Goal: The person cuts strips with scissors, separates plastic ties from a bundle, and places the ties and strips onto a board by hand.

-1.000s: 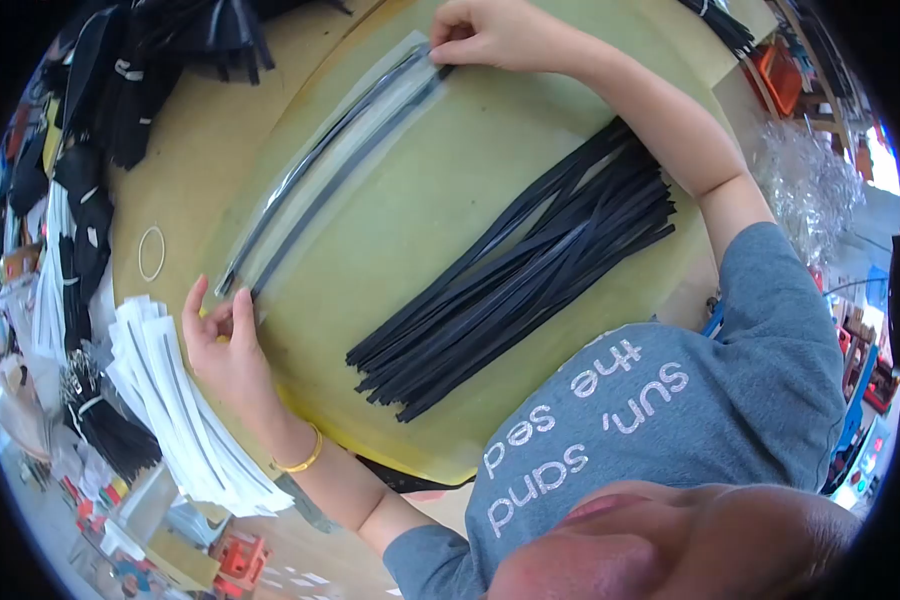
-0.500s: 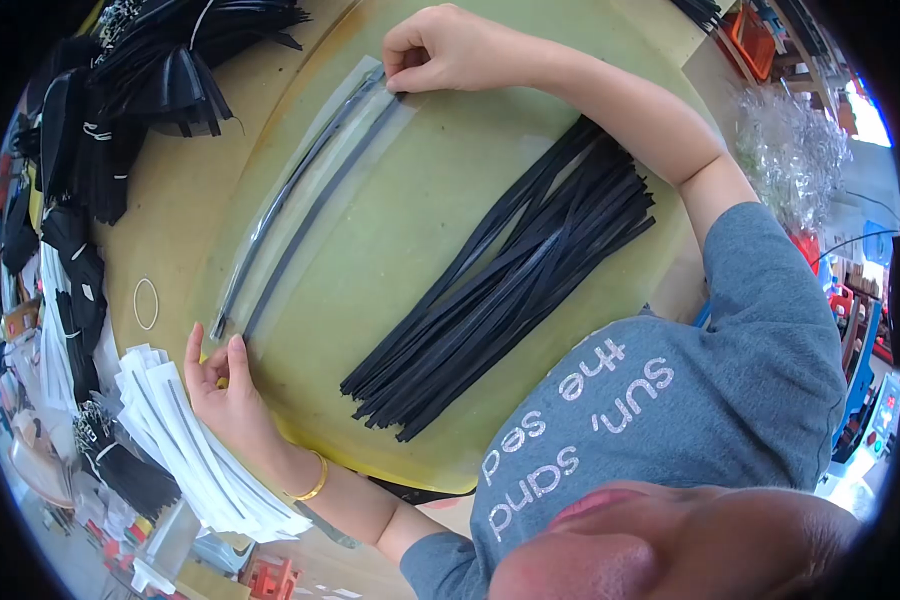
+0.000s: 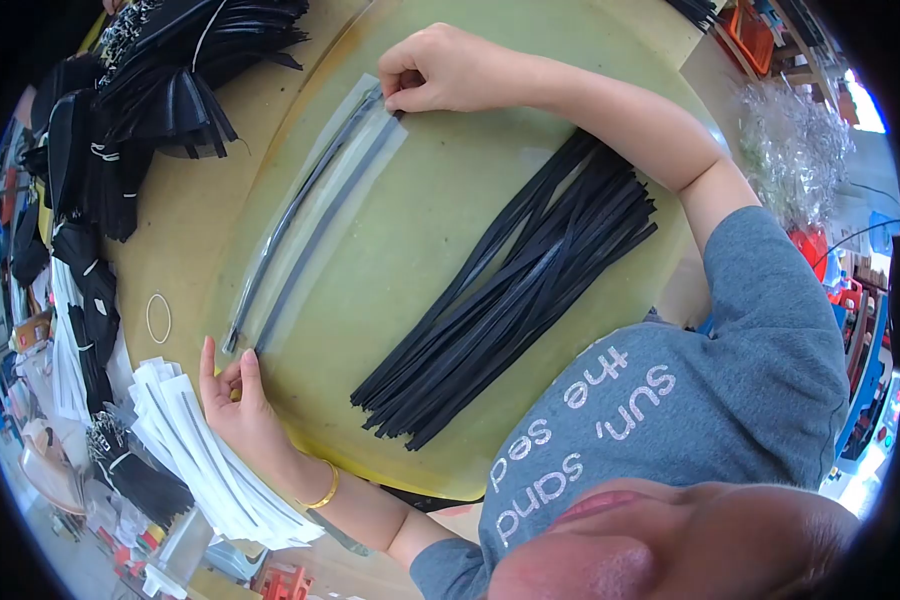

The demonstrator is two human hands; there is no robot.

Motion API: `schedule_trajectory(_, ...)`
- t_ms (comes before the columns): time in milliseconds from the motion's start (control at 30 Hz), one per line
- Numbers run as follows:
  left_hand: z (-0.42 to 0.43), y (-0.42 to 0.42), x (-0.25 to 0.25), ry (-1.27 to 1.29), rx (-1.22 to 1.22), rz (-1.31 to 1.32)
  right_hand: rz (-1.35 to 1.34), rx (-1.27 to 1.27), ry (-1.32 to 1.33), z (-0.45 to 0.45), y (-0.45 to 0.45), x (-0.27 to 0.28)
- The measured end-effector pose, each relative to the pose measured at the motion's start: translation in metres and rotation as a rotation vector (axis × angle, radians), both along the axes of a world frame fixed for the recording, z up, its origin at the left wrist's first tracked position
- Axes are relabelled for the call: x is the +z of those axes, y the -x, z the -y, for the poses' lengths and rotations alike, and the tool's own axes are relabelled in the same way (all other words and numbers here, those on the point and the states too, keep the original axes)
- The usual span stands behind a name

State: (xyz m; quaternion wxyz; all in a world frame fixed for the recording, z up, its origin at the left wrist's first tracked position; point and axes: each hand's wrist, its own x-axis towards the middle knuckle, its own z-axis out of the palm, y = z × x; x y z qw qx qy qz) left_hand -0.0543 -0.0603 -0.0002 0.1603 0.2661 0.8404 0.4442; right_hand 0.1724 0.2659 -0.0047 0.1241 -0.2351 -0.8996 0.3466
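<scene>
A: Where're the dark strips (image 3: 318,231)?
B: On table (image 3: 410,240), lengthwise w/ clear film (image 3: 315,205), approx. parallel, apart.
A: Hands?
B: R hand (image 3: 402,92) pinches the upper end; L hand (image 3: 232,378) part-open at the lower end, grip unclear, can't tell.
A: Progress?
B: Laid out = done, IMO. Closing/fixing film: can't tell.
A: Remaining?
B: Black pile (image 3: 515,285) nearby, loose, no tie visible; count unk. White strips (image 3: 210,455) beside L forearm, thin ring (image 3: 170,318) apart.

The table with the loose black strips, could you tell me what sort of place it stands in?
Probably a workshop or packing room: loose black strips lie on the table, with tied black bundles and white strips heaped along its edge.
</scene>
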Motion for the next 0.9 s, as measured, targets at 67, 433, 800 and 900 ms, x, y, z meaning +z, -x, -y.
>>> schedule_trajectory(67, 0.001, 0.001, -0.001, -0.001, -0.006, 0.004, 0.061, 0.005, 0.001, 0.001, 0.0, 0.003)
schedule_trajectory(433, 0.006, 0.003, -0.007, -0.022, -0.001, 0.003, 0.006, 0.116, -0.382, -0.003, -0.006, -0.014)
schedule_trajectory(800, 0.006, 0.007, -0.01, -0.041, 0.014, 0.007, -0.021, 1.072, -0.773, -0.029, 0.023, 0.007)
schedule_trajectory(900, 0.006, 0.007, -0.011, -0.051, 0.022, 0.018, 0.003, 1.119, -0.743, -0.027, 0.026, 0.007)
